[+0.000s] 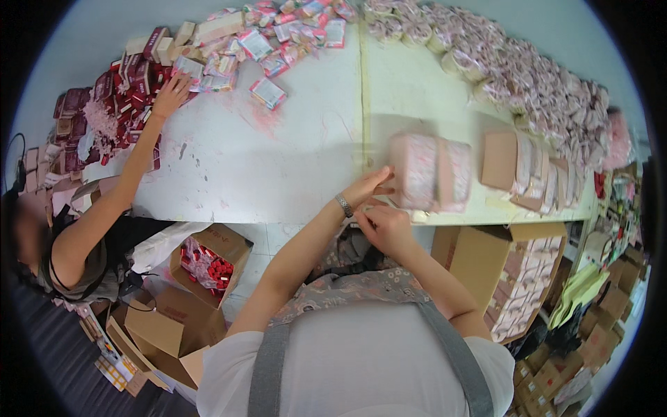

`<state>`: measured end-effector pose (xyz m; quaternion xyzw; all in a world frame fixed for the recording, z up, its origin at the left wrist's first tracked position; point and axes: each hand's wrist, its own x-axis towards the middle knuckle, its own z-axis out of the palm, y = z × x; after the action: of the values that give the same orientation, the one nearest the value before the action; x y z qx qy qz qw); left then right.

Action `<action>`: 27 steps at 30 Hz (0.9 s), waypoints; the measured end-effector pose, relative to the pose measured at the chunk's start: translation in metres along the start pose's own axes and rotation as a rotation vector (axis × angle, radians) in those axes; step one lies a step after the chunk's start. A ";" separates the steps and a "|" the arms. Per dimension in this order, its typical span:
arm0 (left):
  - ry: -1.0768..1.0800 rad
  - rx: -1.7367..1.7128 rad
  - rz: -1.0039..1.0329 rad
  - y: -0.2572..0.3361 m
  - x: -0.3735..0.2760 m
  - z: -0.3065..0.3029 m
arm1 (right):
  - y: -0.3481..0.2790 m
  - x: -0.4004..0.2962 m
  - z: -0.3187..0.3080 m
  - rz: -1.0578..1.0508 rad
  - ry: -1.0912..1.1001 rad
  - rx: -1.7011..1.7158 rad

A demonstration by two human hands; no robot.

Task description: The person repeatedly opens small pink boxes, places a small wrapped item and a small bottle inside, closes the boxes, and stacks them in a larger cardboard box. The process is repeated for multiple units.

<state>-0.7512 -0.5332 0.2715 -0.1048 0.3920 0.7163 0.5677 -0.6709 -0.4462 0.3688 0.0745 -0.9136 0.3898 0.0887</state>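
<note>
Two pink boxes with clear-wrapped sides, a left one (417,172) and a right one (458,177), stand side by side at the table's front edge, blurred. My left hand (367,186), with a metal-band watch (344,205) on its wrist, reaches to the left box's near left side with fingers apart. Whether its fingertips touch the box is unclear. Below it, my right hand (388,229) is at the table edge with fingers curled; anything inside them is hidden. Farther right are more pink boxes (500,159) in a row.
Wrapped cups or jars (500,62) heap along the back right of the table (312,156). A co-worker's arm (130,156) reaches over red packs (138,88) at left. Below stand a carton of pink boxes (526,286) and a carton of red items (211,266).
</note>
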 end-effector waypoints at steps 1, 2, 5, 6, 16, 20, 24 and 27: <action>0.187 0.189 0.087 0.010 0.008 -0.015 | 0.009 0.015 0.003 0.022 -0.014 0.015; 0.376 0.376 0.171 0.020 0.014 -0.038 | 0.019 0.031 0.009 0.042 -0.029 0.029; 1.475 0.982 0.654 0.042 0.006 -0.141 | 0.031 0.081 0.025 0.152 -0.052 0.152; 1.656 1.098 0.592 0.065 -0.004 -0.156 | 0.039 0.099 0.034 0.143 -0.071 0.156; 1.126 1.565 0.509 0.147 -0.041 -0.273 | 0.027 0.282 0.237 0.355 -0.309 -0.147; 1.127 1.225 0.505 0.138 -0.035 -0.266 | 0.042 0.296 0.258 0.337 -0.335 -0.245; 0.951 1.267 0.503 0.132 -0.045 -0.265 | 0.074 0.266 0.215 0.552 -0.338 0.394; 0.732 0.772 0.347 0.159 -0.083 -0.256 | 0.094 0.210 0.176 0.736 -0.057 0.519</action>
<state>-0.9419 -0.7758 0.2194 -0.0651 0.8088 0.5207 0.2655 -0.9128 -0.5236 0.2300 -0.2246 -0.7533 0.6095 -0.1028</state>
